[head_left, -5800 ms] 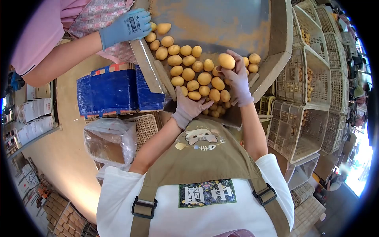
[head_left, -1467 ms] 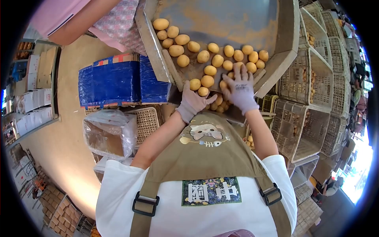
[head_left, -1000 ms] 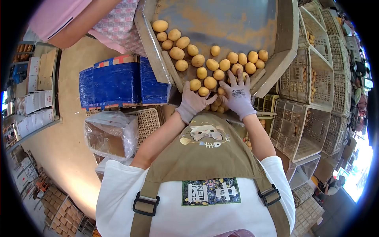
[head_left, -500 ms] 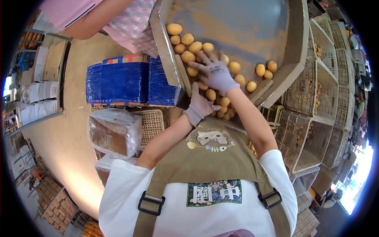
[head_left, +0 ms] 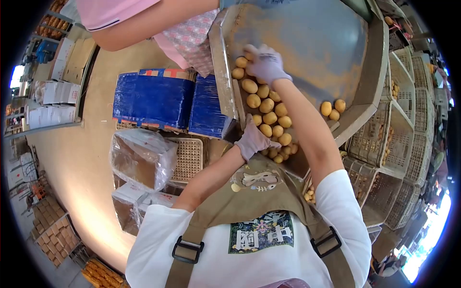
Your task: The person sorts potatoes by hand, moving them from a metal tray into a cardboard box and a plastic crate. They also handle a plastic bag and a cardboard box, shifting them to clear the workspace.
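Note:
Yellow-brown, round to oval, potato-like produce (head_left: 267, 105) lies in a dusty metal tray (head_left: 307, 38) with raised sides, bunched toward its narrow near end. My right hand (head_left: 266, 64), in a pale glove, reaches over the left part of the tray. Its fingers are blurred beside a few of the pieces, and whether they grip any is not clear. My left hand (head_left: 254, 139), gloved too, rests by the tray's near left corner, thumb and fingers apart, next to the produce at the outlet. Three more pieces (head_left: 333, 109) sit at the tray's right side.
Another person's arm (head_left: 158, 24) and patterned clothing are at the upper left, beside the tray. Blue-wrapped boxes (head_left: 153, 101), a plastic-lined box (head_left: 141, 158) and a woven crate (head_left: 188, 161) stand to the left. Stacked plastic crates (head_left: 370, 120) line the right.
My right hand has moved toward the far left of the tray, and produce there has shifted nearer the outlet. My left hand stays by the corner. The other person's arm reaches further over the tray's far edge.

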### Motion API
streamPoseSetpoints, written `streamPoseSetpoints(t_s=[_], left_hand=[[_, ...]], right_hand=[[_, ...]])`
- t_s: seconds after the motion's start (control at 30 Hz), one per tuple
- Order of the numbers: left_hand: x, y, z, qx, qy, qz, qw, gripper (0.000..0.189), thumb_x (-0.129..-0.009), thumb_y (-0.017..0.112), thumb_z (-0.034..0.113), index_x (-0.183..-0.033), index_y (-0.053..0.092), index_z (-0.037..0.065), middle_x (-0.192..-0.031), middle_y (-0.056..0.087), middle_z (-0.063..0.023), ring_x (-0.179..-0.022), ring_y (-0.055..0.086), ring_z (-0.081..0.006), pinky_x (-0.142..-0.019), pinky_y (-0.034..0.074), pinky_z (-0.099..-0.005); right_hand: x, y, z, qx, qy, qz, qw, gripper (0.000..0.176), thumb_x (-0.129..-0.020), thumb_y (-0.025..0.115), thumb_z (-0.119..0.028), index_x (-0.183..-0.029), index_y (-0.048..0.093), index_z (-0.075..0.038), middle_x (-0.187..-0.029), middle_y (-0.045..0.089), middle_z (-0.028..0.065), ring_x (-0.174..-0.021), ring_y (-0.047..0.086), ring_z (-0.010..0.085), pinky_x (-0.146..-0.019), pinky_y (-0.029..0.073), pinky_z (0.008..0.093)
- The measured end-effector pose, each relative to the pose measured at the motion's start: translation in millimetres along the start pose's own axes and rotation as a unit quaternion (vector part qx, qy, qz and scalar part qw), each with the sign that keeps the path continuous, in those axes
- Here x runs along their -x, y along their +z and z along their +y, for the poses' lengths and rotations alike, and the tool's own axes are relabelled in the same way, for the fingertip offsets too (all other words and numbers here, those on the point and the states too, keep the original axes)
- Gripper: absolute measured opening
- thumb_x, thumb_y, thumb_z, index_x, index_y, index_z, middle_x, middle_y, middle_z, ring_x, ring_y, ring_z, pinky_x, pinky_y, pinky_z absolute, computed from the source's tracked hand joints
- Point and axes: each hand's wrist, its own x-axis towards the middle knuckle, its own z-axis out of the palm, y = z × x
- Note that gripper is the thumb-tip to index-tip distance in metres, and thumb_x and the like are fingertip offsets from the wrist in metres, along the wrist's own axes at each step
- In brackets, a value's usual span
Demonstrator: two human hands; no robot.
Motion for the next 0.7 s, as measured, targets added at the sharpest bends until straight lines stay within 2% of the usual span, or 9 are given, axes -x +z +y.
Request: streamPoseSetpoints(t_s=[0.13, 0.17, 0.23, 0.3, 0.33, 0.4, 0.5, 0.6, 0.7], left_hand=[[-4, -9, 2, -0.07, -0.005, -0.039, 0.997, 0.084, -0.097, 0.03, 0.072, -0.161, 0.017, 0.019, -0.167, 0.024, -0.0088, -0.152, 0.023, -0.0405, -0.113, 0.015, -0.0787], [-4, -9, 1, -0.095, -0.011, -0.056, 0.994, 0.084, -0.097, 0.03, 0.072, -0.161, 0.019, 0.018, -0.166, 0.026, -0.0097, -0.151, 0.026, -0.0406, -0.114, 0.015, -0.0777], [2, -7, 1, -0.07, -0.005, -0.118, 0.991, 0.084, -0.095, 0.051, 0.064, -0.157, 0.022, 0.016, -0.163, 0.032, -0.0107, -0.15, 0.029, -0.0392, -0.116, 0.021, -0.0711], [18, 24, -5, -0.208, 0.033, -0.055, 0.976, 0.095, -0.084, 0.072, 0.051, -0.154, 0.021, 0.012, -0.16, 0.035, -0.012, -0.148, 0.031, -0.0383, -0.116, 0.029, -0.0658], [27, 39, -8, -0.276, 0.045, -0.021, 0.96, 0.102, -0.078, 0.083, 0.045, -0.152, 0.021, 0.01, -0.158, 0.037, -0.0127, -0.148, 0.033, -0.0378, -0.116, 0.033, -0.0631], [-7, -23, 11, -0.022, -0.106, -0.243, 0.964, 0.075, -0.098, 0.048, 0.057, -0.156, 0.028, 0.013, -0.161, 0.035, -0.0109, -0.149, 0.032, -0.0388, -0.113, 0.032, -0.0708], [-1, -1, 6, -0.099, -0.06, -0.102, 0.988, 0.081, -0.095, 0.028, 0.072, -0.159, 0.028, 0.021, -0.165, 0.031, -0.0073, -0.152, 0.024, -0.0411, -0.11, 0.018, -0.08], [-8, -16, 4, -0.411, 0.066, -0.177, 0.892, 0.079, -0.097, 0.03, 0.067, -0.159, 0.028, 0.018, -0.164, 0.032, -0.0083, -0.152, 0.026, -0.0396, -0.111, 0.021, -0.0782], [-3, -9, 6, -0.232, -0.013, -0.119, 0.965, 0.078, -0.097, 0.03, 0.066, -0.158, 0.028, 0.018, -0.165, 0.031, -0.0085, -0.151, 0.027, -0.0398, -0.112, 0.022, -0.0781]], right_hand=[[52, 30, 71, -0.131, -0.016, 0.147, 0.98, 0.041, -0.094, 0.059, -0.03, -0.134, 0.055, -0.019, -0.124, 0.062, 0.0194, -0.111, 0.065, 0.0386, -0.092, 0.054, 0.052], [67, 34, 80, -0.325, 0.014, 0.145, 0.934, 0.041, -0.096, 0.058, -0.029, -0.135, 0.053, -0.018, -0.126, 0.061, 0.019, -0.111, 0.065, 0.0373, -0.092, 0.055, 0.051], [102, 35, 95, -0.667, 0.064, 0.136, 0.73, 0.041, -0.099, 0.054, -0.029, -0.138, 0.049, -0.015, -0.128, 0.06, 0.0182, -0.11, 0.066, 0.0347, -0.091, 0.057, 0.0489], [148, 30, 108, -0.879, -0.015, 0.048, 0.475, 0.044, -0.102, 0.053, -0.023, -0.143, 0.043, -0.014, -0.131, 0.057, 0.0165, -0.109, 0.066, 0.0314, -0.092, 0.058, 0.0465], [165, 21, 97, -0.911, 0.033, 0.062, 0.407, 0.05, -0.097, 0.058, -0.015, -0.145, 0.043, -0.016, -0.131, 0.056, 0.0165, -0.101, 0.064, 0.0279, -0.088, 0.057, 0.0424], [183, 42, 106, -0.914, 0.021, 0.069, 0.399, 0.054, -0.095, 0.06, -0.011, -0.145, 0.043, -0.017, -0.131, 0.056, 0.0159, -0.095, 0.061, 0.0245, -0.084, 0.056, 0.0385], [200, 44, 99, -0.907, 0.025, 0.085, 0.412, 0.059, -0.091, 0.062, -0.006, -0.146, 0.043, -0.018, -0.129, 0.056, 0.0149, -0.085, 0.054, 0.0177, -0.075, 0.05, 0.0313], [204, 37, 87, -0.88, 0.033, 0.092, 0.465, 0.047, -0.094, 0.063, -0.015, -0.139, 0.049, -0.015, -0.105, 0.062, 0.0096, -0.068, 0.05, 0.0116, -0.06, 0.044, 0.0249], [199, 20, 83, -0.851, 0.137, 0.044, 0.505, 0.036, -0.098, 0.062, -0.025, -0.13, 0.055, -0.011, -0.087, 0.063, 0.0064, -0.053, 0.044, 0.0103, -0.048, 0.038, 0.0233]])
